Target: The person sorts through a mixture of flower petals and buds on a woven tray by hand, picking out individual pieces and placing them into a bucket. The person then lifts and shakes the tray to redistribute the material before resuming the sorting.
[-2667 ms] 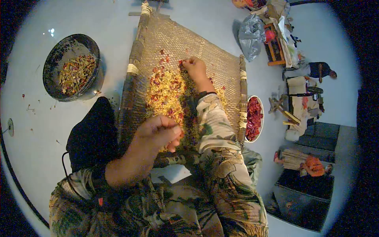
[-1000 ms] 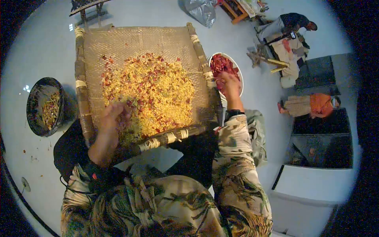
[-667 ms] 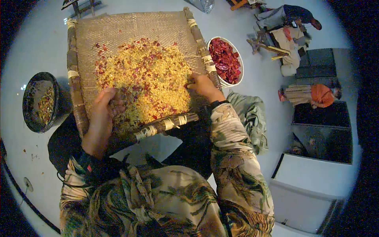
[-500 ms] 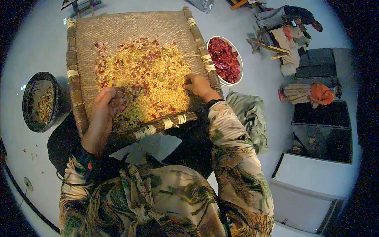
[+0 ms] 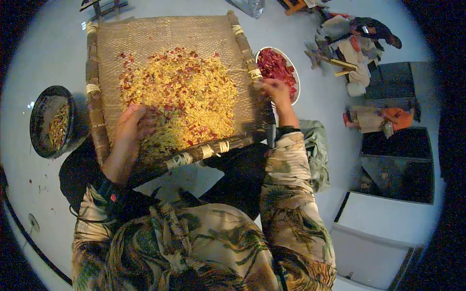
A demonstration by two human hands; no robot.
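A woven tray (image 5: 170, 31) with a wooden frame rests before me, bearing a spread of yellow seeds (image 5: 213, 102) mixed with red flakes. My left hand (image 5: 128, 125) hovers over its near left part, beside a greenish patch of bits (image 5: 167, 138); motion smears its fingers. Past the tray's right rim, my right hand (image 5: 279, 94) is at the near side of a white bucket (image 5: 297, 80) of dark red dried pieces (image 5: 276, 65), which look like chillies. Its fingers are pinched together, and whatever is between them is too blurred to make out.
A black bowl (image 5: 39, 140) with stalk-like scraps (image 5: 59, 128) stands on the floor at left. Greenish cloth (image 5: 315, 145) lies right of my knee. Farther right are a person in orange (image 5: 398, 119), dark open compartments (image 5: 398, 165) and a heap of things (image 5: 357, 58).
My right hand has moved from above the seeds rightward over the tray's rim to the bucket. The left hand stays in nearly the same place.
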